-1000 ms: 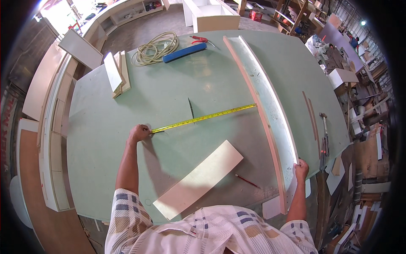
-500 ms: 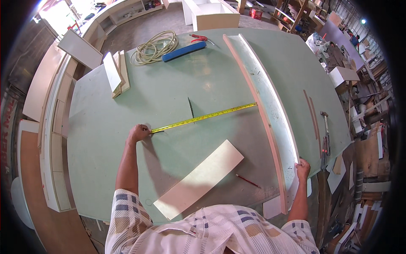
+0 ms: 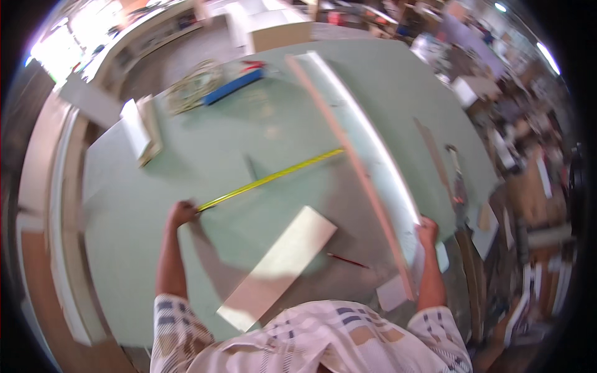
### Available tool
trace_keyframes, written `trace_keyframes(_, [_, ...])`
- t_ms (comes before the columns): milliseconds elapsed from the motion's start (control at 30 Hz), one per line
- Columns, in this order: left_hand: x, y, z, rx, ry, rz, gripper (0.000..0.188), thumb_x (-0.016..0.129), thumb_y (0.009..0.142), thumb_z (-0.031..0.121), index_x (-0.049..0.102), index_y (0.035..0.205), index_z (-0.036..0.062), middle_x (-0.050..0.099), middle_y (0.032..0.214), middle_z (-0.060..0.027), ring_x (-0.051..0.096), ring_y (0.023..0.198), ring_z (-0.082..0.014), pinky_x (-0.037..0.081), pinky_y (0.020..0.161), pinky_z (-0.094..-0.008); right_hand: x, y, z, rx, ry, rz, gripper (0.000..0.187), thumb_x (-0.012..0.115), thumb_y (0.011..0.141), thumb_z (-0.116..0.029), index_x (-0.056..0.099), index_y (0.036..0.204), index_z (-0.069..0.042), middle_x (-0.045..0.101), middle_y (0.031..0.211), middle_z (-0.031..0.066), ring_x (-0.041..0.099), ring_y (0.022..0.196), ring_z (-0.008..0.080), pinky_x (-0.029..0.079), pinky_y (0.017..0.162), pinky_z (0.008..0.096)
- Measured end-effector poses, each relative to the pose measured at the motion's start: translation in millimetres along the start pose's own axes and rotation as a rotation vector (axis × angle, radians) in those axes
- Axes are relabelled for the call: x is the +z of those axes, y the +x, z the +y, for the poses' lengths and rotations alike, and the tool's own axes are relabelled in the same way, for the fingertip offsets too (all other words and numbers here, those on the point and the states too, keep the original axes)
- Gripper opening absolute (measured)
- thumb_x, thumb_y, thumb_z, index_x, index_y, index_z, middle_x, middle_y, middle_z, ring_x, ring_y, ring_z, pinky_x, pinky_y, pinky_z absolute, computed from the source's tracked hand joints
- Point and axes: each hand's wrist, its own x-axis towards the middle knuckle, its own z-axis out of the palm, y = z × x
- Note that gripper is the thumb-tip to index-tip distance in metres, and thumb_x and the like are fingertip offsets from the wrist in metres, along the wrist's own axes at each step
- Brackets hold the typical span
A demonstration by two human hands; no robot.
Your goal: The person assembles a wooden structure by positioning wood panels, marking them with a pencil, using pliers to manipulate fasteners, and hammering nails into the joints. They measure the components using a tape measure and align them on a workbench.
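Note:
My left hand (image 3: 183, 212) is closed around the near-left end of a yellow tape measure (image 3: 273, 179). The blade runs out straight over the green tabletop (image 3: 143, 267) and meets the pinkish-brown edge (image 3: 380, 214) of a long, narrow frame. On the frame's other side, my right hand (image 3: 426, 231) grips the white edge (image 3: 373, 132) near its close end. A pale rectangular board (image 3: 280, 267) lies slantwise in front of me, with a red pencil (image 3: 348, 260) beside it. Under the blade's middle lies a thin dark rod (image 3: 250, 166), blurred.
At the table's far side are a coiled hose or cable (image 3: 193, 87), a blue long case (image 3: 233, 86) and stacked board pieces (image 3: 142, 132). A hammer (image 3: 454, 163) and thin strips (image 3: 434, 152) lie right of the frame. Cabinets (image 3: 280, 36) stand beyond; scrap crowds the right.
The view has swung, so the table and everything on it sit further left in the picture and look blurred. Both hands keep their holds, and the tape still reaches the frame.

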Motion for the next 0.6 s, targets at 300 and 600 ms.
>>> trace_keyframes(300, [32,-68,-17,0.039,-0.376,-0.009,0.034,0.069,0.092,0.027,0.065,0.067,0.0038,0.058,0.059,-0.0003,0.05,0.054,-0.0088,0.04,0.049,-0.0304,15,0,-4,0.034,-0.303,0.174,0.036,0.074,0.073,-0.016,0.074,0.108,-0.008,0.072,0.101,0.0215,0.069,0.098,0.039,0.055,0.087,0.0464])
trace_keyframes(600, [99,-233,-20,-0.298,-0.762,0.174,0.038,0.069,0.095,0.042,0.058,0.078,0.0097,0.057,0.061,-0.0022,0.052,0.046,-0.0103,0.04,0.04,-0.0269,-49,0,24,0.091,0.217,0.339,0.037,0.072,0.087,-0.022,0.067,0.119,-0.005,0.073,0.11,0.0147,0.071,0.101,0.0303,0.055,0.088,0.0385])
